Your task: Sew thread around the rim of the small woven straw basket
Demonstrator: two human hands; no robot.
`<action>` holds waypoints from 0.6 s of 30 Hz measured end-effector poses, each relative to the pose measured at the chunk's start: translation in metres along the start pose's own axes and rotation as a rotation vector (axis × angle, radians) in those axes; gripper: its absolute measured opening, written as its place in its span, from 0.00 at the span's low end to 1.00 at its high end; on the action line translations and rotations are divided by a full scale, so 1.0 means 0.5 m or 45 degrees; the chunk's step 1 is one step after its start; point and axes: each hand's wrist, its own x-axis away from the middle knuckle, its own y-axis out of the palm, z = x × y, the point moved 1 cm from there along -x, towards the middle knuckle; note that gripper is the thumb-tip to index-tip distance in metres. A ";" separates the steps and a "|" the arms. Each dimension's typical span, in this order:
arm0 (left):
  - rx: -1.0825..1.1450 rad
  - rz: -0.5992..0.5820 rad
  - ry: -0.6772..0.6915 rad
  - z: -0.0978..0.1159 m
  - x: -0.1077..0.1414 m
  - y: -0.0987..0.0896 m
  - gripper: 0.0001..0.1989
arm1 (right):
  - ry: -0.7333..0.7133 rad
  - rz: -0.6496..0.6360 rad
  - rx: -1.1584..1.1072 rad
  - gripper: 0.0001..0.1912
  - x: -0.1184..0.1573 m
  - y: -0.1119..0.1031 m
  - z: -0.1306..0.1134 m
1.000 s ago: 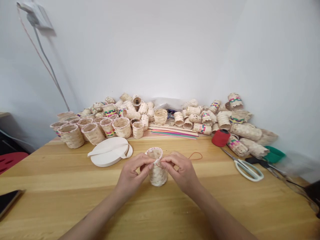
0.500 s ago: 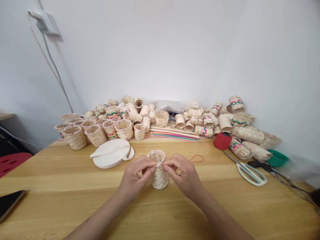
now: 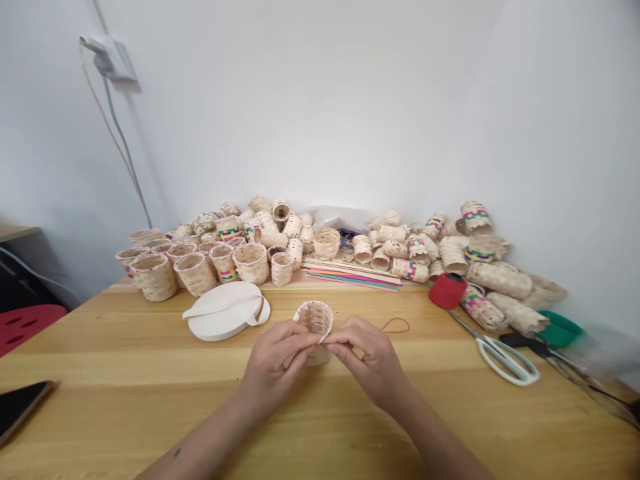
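A small woven basket (image 3: pixel 316 319) of pale strips stands on the table in front of me, with a white rim wrapped in red stitching and its mouth tipped towards me. My left hand (image 3: pixel 276 359) pinches the near side of this rim. Close against the same spot, the thumb and forefinger of my right hand (image 3: pixel 369 357) are pressed together; what they grip is too small to make out. An orange-red thread (image 3: pixel 397 327) curls on the table just beyond my right hand. Both hands partly cover the basket's near wall.
A roll of pale flat strip (image 3: pixel 223 313) lies left. Several rimmed baskets (image 3: pixel 153 277) stand behind it, beside coloured strips (image 3: pixel 353 279). At right are a red thread spool (image 3: pixel 447 291), scissors (image 3: pixel 507 360), a green container (image 3: pixel 560 329) and piled woven tubes (image 3: pixel 500 279). A phone (image 3: pixel 23 408) lies far left.
The basket's mouth has tipped towards me, and both hands have moved slightly lower with it, staying at the rim. The whole view has shifted a little.
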 end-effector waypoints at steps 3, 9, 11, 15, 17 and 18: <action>0.095 0.008 -0.066 -0.001 -0.001 0.000 0.11 | 0.001 0.057 -0.004 0.05 0.001 -0.001 0.002; 0.172 0.004 -0.155 -0.004 0.003 0.001 0.09 | 0.016 0.085 -0.009 0.05 0.000 -0.001 0.001; 0.179 -0.005 -0.166 -0.004 0.004 0.002 0.09 | 0.034 0.078 -0.002 0.05 -0.001 -0.001 0.001; 0.163 -0.013 -0.191 -0.002 0.000 0.001 0.08 | 0.065 0.056 0.019 0.05 0.000 0.000 0.001; 0.152 -0.013 -0.195 -0.001 -0.002 0.000 0.08 | 0.069 0.048 0.014 0.05 0.001 0.000 0.001; 0.150 -0.012 -0.196 0.000 -0.003 0.000 0.08 | 0.068 0.048 0.007 0.05 0.001 0.000 0.001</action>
